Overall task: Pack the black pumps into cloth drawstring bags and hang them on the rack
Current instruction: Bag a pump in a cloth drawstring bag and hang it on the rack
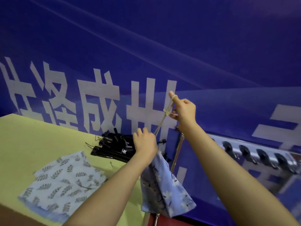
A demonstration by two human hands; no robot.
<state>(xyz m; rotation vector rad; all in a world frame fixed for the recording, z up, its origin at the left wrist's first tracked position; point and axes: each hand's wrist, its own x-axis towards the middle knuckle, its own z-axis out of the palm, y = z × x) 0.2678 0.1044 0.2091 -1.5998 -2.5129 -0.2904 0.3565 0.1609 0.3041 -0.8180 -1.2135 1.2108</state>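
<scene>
Right hand [185, 110] raised before the blue banner [146, 38], forefinger up with the cord [162, 118] looped round it, other fingers curled on the knot. Left hand [145, 142] closed on the gathered neck of the blue floral bag [166, 190], hanging off the desk [32, 136] edge beside a metal post [177, 149]. Leaf-print bags [61, 181] flat on the desk near its front edge, black heap [117, 147] behind; hook rack [254, 152] at right, open room above.
</scene>
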